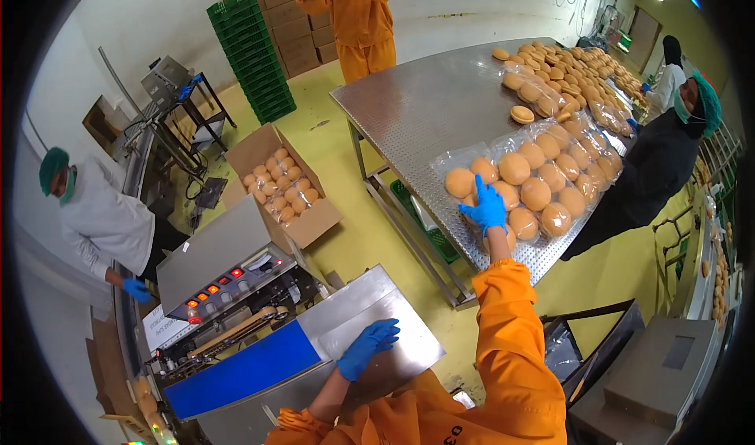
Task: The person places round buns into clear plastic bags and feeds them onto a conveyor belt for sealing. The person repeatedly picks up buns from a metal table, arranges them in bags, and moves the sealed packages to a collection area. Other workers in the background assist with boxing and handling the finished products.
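My right hand (485,209), in a blue glove, reaches out over the perforated metal table (401,103). Its fingers are stretched out and apart, at the near left end of the clear bags of round golden buns (535,193). The bags lie flat, side by side, with buns in rows; whether my fingertips press on the film I cannot tell. Close to my body, my left hand (368,349), also gloved in blue, hovers over or rests on a steel plate (393,307) beside a blue conveyor belt (244,372). Its fingers are extended and nothing shows in them.
A sealing machine (224,276) with lit red switches stands left of me. Behind it sits an open carton (321,223) of bagged buns. Green crates (250,56) are stacked farther back. Loose buns (570,71) are heaped at the table's far end. Several people work around me.
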The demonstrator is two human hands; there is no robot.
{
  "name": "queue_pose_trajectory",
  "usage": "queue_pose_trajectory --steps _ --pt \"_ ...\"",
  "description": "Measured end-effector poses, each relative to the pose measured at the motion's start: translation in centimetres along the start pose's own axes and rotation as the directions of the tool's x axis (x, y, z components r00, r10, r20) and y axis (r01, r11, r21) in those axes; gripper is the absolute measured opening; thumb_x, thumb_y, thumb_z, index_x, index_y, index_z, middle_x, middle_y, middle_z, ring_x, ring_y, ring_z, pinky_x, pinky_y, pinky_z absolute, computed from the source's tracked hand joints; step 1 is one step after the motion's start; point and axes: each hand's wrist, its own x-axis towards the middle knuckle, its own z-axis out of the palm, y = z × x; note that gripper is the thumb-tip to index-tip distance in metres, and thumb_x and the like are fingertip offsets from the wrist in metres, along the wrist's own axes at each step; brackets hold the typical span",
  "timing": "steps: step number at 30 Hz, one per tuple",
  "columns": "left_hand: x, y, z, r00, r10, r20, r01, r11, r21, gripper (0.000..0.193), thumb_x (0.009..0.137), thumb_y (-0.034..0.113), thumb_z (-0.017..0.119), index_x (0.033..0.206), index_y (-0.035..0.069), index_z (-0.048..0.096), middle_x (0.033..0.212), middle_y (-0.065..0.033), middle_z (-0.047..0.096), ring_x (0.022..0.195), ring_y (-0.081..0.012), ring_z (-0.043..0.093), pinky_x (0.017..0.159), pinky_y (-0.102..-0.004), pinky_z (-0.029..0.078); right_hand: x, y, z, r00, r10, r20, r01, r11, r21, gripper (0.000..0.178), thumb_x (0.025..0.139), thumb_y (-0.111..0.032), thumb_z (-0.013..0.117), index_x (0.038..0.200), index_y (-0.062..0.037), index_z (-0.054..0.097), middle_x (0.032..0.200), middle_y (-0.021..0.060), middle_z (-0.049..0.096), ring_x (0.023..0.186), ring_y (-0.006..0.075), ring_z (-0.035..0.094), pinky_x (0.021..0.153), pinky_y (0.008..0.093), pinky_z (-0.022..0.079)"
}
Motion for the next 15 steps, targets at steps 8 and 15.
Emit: queue_pose_trajectory --steps 8,15 --pt "13.5 -0.1 4.7 0.996 0.034 0.088 -0.012 0.97 -0.241 0.045 0.091 0.036 0.043 0.128 0.011 0.039 0.124 -0.004 0.046 0.11 -0.0166 0.048 0.092 -0.0321 0.039 -7.5 -0.7 -2.2 0.992 -0.088 0.087 0.083 0.995 0.056 0.071 0.069 -0.04 0.065 0.129 -0.0138 0.039 0.116 0.0196 0.048 0.1 0.0414 0.048 0.085 0.0447 0.042" --pt "22.1 0.2 9.1 0.954 0.207 -0.216 -0.299 0.708 -0.639 0.044 0.091 0.035 0.042 0.126 0.008 0.04 0.123 -0.0081 0.048 0.112 -0.0204 0.047 0.096 -0.0354 0.036 -8.8 0.2 -6.9 0.969 0.12 0.217 -0.197 0.905 0.376 0.053 0.073 -0.044 0.064 0.107 -0.0045 0.059 0.103 0.0197 0.058 0.098 0.0307 0.055 0.086 0.0395 0.042"
